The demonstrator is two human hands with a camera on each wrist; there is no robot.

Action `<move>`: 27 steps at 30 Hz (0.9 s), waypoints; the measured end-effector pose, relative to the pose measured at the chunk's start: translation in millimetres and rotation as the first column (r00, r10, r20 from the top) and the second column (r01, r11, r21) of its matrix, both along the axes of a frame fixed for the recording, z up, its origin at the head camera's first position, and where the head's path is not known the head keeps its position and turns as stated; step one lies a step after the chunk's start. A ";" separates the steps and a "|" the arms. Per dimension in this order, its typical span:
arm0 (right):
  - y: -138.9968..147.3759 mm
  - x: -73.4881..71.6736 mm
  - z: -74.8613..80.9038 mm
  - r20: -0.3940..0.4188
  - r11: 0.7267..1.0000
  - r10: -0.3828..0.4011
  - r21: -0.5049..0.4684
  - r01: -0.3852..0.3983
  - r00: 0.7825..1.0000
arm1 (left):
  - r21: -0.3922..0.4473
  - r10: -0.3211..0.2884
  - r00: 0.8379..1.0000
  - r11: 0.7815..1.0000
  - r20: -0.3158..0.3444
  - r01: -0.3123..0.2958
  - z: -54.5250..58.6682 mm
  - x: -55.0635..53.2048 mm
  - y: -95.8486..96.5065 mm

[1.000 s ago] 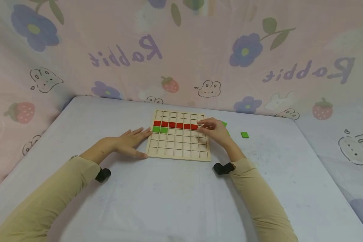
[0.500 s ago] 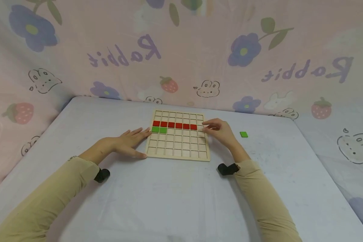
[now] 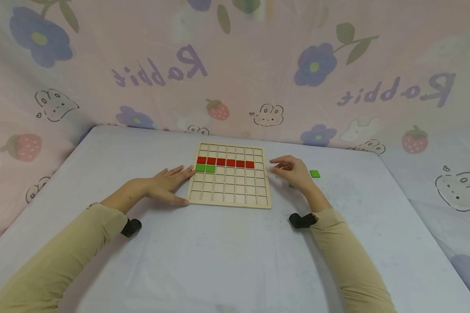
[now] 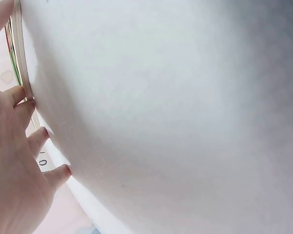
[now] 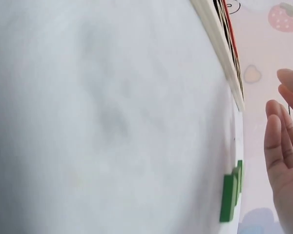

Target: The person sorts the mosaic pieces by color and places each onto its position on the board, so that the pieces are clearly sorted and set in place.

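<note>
A square wooden grid board (image 3: 235, 179) lies on the table. Several red tiles (image 3: 230, 162) fill most of one row, and two green tiles (image 3: 205, 168) sit at the left of the row below. My left hand (image 3: 164, 186) lies spread beside the board, thumb and fingertips right at its left edge. To the right of the board, my right hand (image 3: 297, 174) hovers with fingers bent and thumb apart; nothing shows between them. Loose green tiles (image 5: 228, 197) stand below that hand in the right wrist view. In the head view one green tile (image 3: 291, 185) is mostly hidden beneath it.
Another loose green tile (image 3: 315, 174) lies just right of the right hand. A white cloth covers the table (image 3: 219, 256). Behind it hangs a pink curtain (image 3: 235, 65) printed with rabbits, flowers and strawberries.
My right hand has drawn away from the board's right edge toward the right, over the loose green tiles. The left hand and the tiles on the board stay as they were.
</note>
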State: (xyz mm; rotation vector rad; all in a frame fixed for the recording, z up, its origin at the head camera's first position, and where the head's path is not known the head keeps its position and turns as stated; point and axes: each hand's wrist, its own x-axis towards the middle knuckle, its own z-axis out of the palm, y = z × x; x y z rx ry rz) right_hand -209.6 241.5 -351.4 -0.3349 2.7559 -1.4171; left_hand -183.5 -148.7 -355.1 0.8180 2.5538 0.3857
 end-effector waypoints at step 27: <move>44.3 -1.0 -12.2 0.038 0.992 -0.045 0.120 0.040 0.998 | 0.002 0.002 1.000 1.000 -0.004 -0.002 -0.7 -0.2 -0.3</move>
